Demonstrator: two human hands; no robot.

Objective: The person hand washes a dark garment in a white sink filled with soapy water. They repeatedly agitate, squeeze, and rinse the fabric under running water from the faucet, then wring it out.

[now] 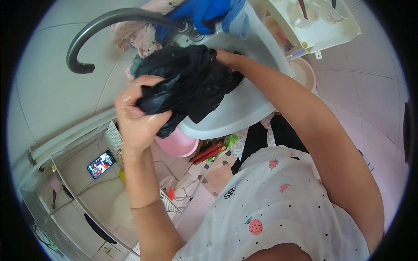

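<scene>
A wet black garment (189,81) is bunched up over the white washbasin (258,101). My left hand (138,111), shiny with water, is closed on the garment's left end. At its far right side, my right hand (227,59) holds the cloth low in the basin; its fingers are mostly hidden by the fabric. Above the garment, the curved metal faucet (114,14) points its spout to the left, away from the bowl.
Blue cloth (202,13) and pale pink patterned cloth (142,37) lie at the basin's back rim. A white shelf (333,37) with cups stands at right. Below are a pink basin (179,143), a wire rack (83,202), and a lit smartphone (101,164).
</scene>
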